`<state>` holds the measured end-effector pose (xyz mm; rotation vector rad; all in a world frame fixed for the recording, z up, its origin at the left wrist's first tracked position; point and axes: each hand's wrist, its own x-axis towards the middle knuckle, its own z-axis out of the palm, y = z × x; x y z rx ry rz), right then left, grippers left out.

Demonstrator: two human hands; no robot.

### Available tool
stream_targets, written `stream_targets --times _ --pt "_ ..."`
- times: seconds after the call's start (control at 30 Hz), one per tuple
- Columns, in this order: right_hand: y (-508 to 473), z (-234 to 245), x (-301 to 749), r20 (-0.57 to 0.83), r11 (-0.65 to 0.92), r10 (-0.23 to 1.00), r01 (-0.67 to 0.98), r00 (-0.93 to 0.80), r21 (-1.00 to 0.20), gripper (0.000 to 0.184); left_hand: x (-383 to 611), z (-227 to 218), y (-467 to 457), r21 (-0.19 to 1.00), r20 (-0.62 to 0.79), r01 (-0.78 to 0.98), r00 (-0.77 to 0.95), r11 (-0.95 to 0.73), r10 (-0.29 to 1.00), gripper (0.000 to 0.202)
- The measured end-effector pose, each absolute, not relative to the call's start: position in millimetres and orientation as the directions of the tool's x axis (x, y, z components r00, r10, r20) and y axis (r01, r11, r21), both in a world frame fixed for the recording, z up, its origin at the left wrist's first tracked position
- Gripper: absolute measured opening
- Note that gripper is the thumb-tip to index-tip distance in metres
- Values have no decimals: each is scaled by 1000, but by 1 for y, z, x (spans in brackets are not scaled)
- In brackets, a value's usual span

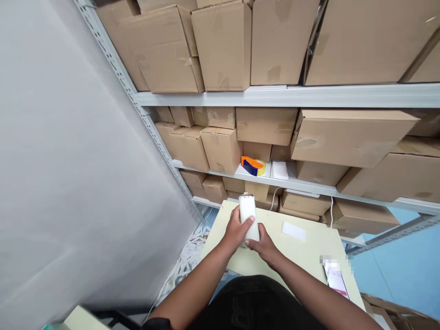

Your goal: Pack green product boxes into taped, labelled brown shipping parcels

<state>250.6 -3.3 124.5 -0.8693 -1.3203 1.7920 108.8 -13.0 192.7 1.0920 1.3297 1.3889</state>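
A white, can-shaped object (248, 211) with a metallic rim at its far end is held between both hands above the pale table (223, 256). My left hand (237, 230) wraps its left side, thumb lying across the front. Lower down, my right hand (263, 245) grips the near right end, thumb near the bottom. The fingers behind the object are hidden. A white card or paper (294, 231) lies on the table to the right of my hands.
Metal shelving (213, 99) full of cardboard boxes (223, 146) stands behind the table. An orange and blue tape dispenser (253, 165) sits on a shelf. A phone (336, 279) lies at the table's right. Shredded white strips (187, 256) cover the floor at left, beside a grey wall (85, 183).
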Motion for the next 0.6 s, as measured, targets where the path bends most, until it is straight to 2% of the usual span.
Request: stream_targets --times 0.1,0.2,0.3,0.4,0.5,0.6 --pt "-12 122 234 -79 -147 912 -141 -403 -979 72 92 189 -19 1000 -3 30 -216 9 976 69" --pt "-28 128 218 -146 -332 844 -289 -516 -898 62 73 188 -21 998 -19 -66 -177 8 984 61" --pt "-43 138 200 -165 -468 774 -377 -611 -799 55 52 188 -21 979 -16 -201 14 19 1000 54" --pt "-50 138 182 -135 -338 864 -360 -485 -870 62 34 184 -22 979 53 -201 161 -20 986 60" --pt "-51 127 167 -102 -153 967 -214 -233 -965 69 23 173 -23 990 105 -110 130 -91 986 81" --pt "-56 118 159 -85 -90 993 -52 -85 -995 69 21 162 -22 998 61 -36 87 -58 994 94"
